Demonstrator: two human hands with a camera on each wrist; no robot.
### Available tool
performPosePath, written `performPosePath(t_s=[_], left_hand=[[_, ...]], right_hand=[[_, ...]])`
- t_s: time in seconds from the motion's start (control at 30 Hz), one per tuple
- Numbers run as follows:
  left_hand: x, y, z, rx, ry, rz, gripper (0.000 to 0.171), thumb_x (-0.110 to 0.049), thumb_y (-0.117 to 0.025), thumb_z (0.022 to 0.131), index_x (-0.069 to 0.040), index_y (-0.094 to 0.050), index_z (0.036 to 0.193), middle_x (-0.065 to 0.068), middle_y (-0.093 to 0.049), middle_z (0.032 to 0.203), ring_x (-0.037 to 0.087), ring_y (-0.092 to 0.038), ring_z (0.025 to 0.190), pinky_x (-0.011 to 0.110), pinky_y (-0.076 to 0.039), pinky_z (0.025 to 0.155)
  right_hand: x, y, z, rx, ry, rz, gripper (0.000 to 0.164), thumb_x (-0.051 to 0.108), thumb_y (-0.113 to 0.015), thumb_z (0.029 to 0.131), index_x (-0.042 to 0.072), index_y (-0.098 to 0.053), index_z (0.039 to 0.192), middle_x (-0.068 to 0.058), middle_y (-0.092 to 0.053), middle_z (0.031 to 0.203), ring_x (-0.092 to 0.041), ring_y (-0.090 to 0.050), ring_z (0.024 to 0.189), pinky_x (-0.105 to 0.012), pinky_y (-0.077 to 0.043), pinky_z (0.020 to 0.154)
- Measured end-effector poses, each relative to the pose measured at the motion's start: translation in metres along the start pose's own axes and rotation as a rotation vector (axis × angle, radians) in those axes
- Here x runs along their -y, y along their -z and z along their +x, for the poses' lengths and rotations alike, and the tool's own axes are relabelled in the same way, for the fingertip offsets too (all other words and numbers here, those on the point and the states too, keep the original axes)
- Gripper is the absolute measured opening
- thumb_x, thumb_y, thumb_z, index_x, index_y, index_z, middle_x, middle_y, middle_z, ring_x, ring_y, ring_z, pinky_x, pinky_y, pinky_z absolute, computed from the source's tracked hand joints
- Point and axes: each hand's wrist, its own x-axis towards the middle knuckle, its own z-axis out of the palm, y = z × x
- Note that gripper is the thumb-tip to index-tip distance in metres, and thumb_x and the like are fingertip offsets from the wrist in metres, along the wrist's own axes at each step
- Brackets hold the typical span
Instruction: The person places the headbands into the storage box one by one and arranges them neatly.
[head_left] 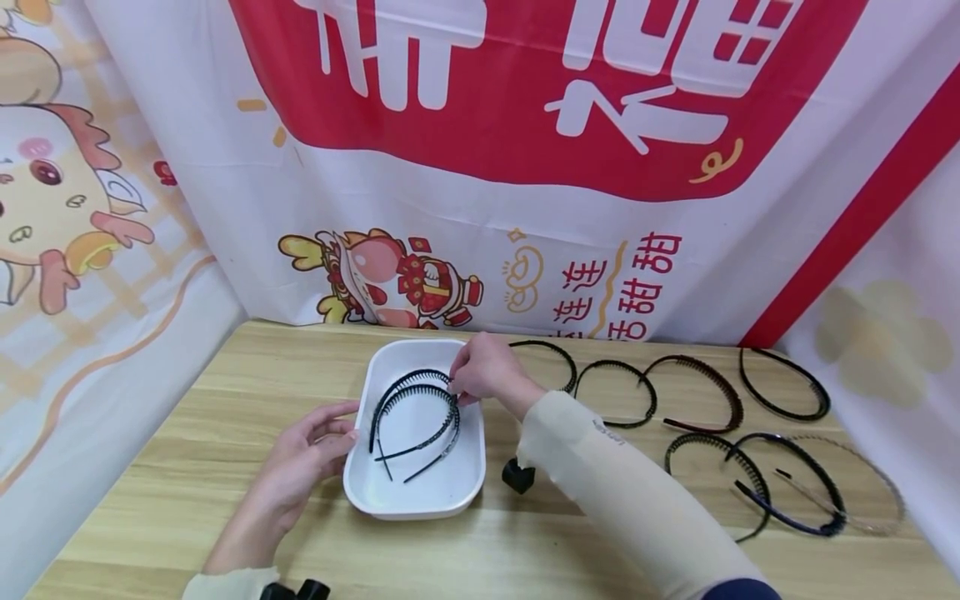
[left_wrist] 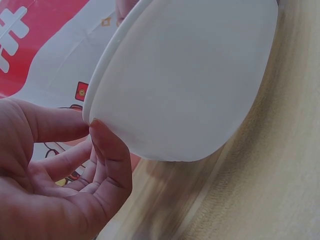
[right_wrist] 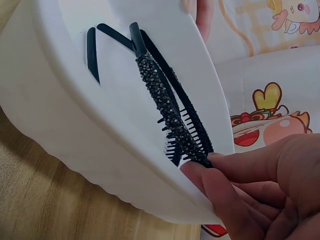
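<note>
Leftmost, the left hand point(head_left: 310, 450) pinches the near-side rim of a white plastic tub point(head_left: 416, 497) between thumb and finger; the tub stands on the wood-grain tabletop point(head_left: 180, 467). Inside it lie two black toothed headbands, overlapping, with their ends toward the front: a plainer-looking headband point(right_wrist: 176, 82) and a studded headband point(right_wrist: 167, 110). At the tub's right side, the right hand point(head_left: 489, 371) reaches over the rim, thumb and fingertips closed on the studded headband. Farther right, on the tabletop, come a toothed black headband point(head_left: 653, 400), a reddish-brown headband point(head_left: 732, 396), a smooth black headband point(head_left: 822, 390), and, overlapping nearer the front, a dark headband point(head_left: 820, 475) and a pale thin headband point(head_left: 890, 483).
</note>
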Motion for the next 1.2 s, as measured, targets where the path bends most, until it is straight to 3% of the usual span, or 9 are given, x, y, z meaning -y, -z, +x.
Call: performPosePath(t_s=[0.37,0.6,0.97,1.2], left_hand=[[-0.0004,-0.0008,-0.0008,-0.008,0.007,0.001,0.058,-0.006,-0.065,0.103,-0.005,-0.048,0.159,0.005,-0.062,0.122,0.016,-0.067,0.104,0.028,-0.063,0.088],[-0.0002,-0.0010,-0.0010,-0.005,0.011,0.003,0.058,-0.007,-0.065,0.104,-0.006,-0.048,0.159,0.006,-0.061,0.124,0.016,-0.067,0.107,0.028,-0.063,0.090],[-0.0007,-0.0010,-0.0011,-0.005,0.011,0.004,0.058,-0.007,-0.065,0.104,-0.006,-0.047,0.159,0.006,-0.062,0.124,0.015,-0.066,0.107,0.027,-0.063,0.090],[-0.0003,-0.0014,-0.0013,-0.004,0.007,0.003,0.058,-0.007,-0.066,0.104,-0.005,-0.047,0.159,0.006,-0.061,0.124,0.015,-0.067,0.105,0.027,-0.063,0.089]], right_hand=[[0.0016,-0.0015,-0.0006,0.003,-0.022,-0.061,0.006,0.004,-0.083,0.090,0.006,-0.081,0.095,-0.007,-0.077,0.080,-0.022,-0.081,0.073,-0.029,-0.065,0.066],[0.0004,-0.0018,0.0001,-0.004,-0.011,-0.206,0.004,0.009,-0.084,0.088,0.011,-0.081,0.086,-0.007,-0.081,0.084,-0.015,-0.070,0.057,-0.025,-0.050,0.053],[0.0008,-0.0062,0.0051,-0.052,0.010,-0.401,0.018,0.009,-0.075,0.089,0.017,-0.077,0.073,0.001,-0.068,0.058,-0.012,-0.060,0.048,-0.024,-0.039,0.045],[0.0001,-0.0069,0.0080,-0.050,0.004,-0.402,0.017,0.009,-0.076,0.090,0.017,-0.078,0.075,0.002,-0.072,0.065,-0.012,-0.064,0.046,-0.022,-0.038,0.042]])
